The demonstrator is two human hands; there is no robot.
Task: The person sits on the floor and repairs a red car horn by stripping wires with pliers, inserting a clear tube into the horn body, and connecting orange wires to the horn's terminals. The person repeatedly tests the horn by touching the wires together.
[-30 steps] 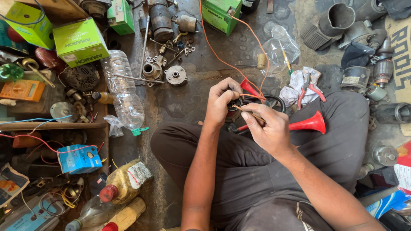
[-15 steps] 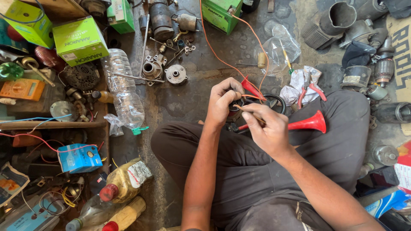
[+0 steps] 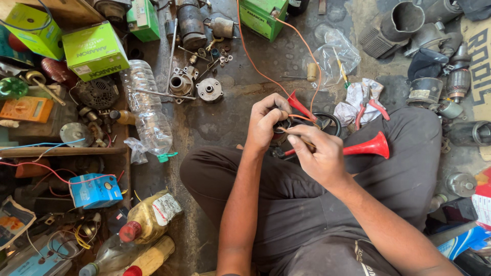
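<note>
Two hands are met over the lap: left hand closed on a small dark part, right hand pinching a thin tool laid crosswise toward it; red horn lies just rightward.

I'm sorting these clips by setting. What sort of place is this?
Most likely a small auto-electrical repair workshop, worked on the floor. Dismantled motor housings and metal parts lie on the stained concrete, loose wires run about, and both hands work on a red horn.
</note>
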